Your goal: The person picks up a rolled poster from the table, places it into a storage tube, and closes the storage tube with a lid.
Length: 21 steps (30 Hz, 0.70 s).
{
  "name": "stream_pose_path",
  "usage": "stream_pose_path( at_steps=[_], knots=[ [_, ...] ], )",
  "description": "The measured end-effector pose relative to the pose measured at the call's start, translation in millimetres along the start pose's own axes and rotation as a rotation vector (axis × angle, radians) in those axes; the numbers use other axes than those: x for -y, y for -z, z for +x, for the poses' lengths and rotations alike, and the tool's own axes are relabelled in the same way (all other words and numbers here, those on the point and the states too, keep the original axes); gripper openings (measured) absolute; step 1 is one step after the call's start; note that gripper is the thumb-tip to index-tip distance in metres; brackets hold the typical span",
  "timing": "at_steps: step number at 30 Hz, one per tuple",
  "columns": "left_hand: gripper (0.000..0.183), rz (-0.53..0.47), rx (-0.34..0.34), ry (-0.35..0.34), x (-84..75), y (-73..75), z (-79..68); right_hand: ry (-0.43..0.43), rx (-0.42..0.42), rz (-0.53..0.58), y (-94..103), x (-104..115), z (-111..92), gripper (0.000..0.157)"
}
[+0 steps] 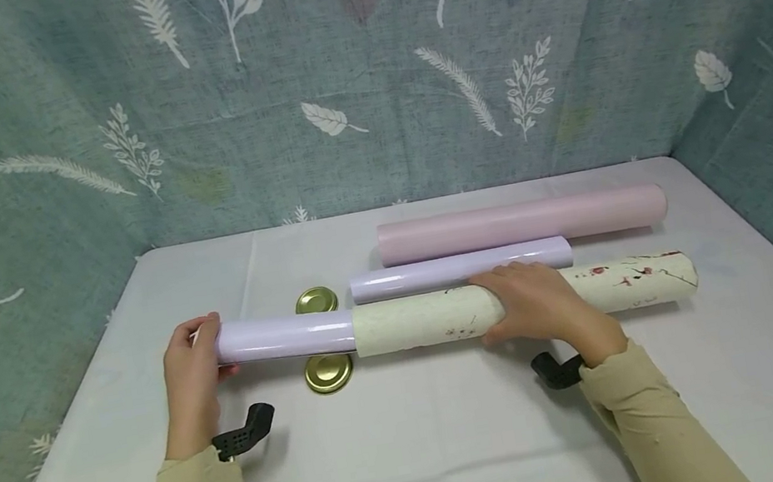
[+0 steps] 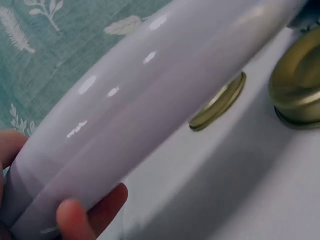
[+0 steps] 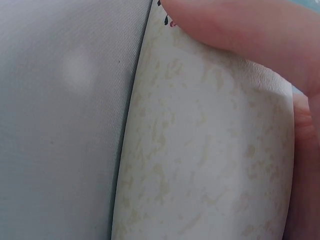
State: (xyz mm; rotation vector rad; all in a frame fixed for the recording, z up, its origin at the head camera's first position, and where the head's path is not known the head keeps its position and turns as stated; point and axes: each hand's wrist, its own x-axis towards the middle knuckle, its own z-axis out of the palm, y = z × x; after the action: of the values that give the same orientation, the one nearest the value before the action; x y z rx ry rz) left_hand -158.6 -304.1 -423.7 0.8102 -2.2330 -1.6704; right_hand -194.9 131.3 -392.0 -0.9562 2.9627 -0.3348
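Observation:
My left hand [image 1: 191, 377] grips the left end of a glossy lilac roll [image 1: 288, 337], its thumb and fingers around the end in the left wrist view. That roll's right end meets or enters a cream roll with red blossom print [image 1: 415, 322]; where it ends is hidden. Over the cream roll lies my right hand [image 1: 536, 303], thumb on the near side and fingers over the far side, holding it. Two gold jar lids [image 1: 329, 373] lie by the lilac roll, one on the near side and one on the far side, both partly covered by it.
Behind the cream roll lies a shorter lilac roll [image 1: 437, 271], and beyond it a thicker pink roll [image 1: 520, 224]. The white-covered table [image 1: 420, 455] is bordered by green leaf-patterned cloth [image 1: 366, 109] at the back and sides. Both wrists carry black camera mounts.

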Motion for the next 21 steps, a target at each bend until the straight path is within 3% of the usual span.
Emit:
stream_pose_path(
  at_steps=[4,7,13,21],
  knots=[
    [0.075,0.169,0.021,0.015,-11.0,-1.0,-12.1,-0.001,-0.002,-0.002,0.1,1,-1,0.08],
    [0.075,0.221,0.021,0.02,-18.4,-0.8,-20.3,0.002,-0.012,-0.005,0.1,1,0,0.081],
    [0.069,0.24,0.01,0.011,-26.4,2.6,-30.1,0.005,-0.013,0.002,-1.3,1,1,0.08],
    [0.064,0.174,0.009,0.022,-25.1,-0.4,-26.8,-0.006,-0.014,0.002,0.2,-1,1,0.08]
  ],
)
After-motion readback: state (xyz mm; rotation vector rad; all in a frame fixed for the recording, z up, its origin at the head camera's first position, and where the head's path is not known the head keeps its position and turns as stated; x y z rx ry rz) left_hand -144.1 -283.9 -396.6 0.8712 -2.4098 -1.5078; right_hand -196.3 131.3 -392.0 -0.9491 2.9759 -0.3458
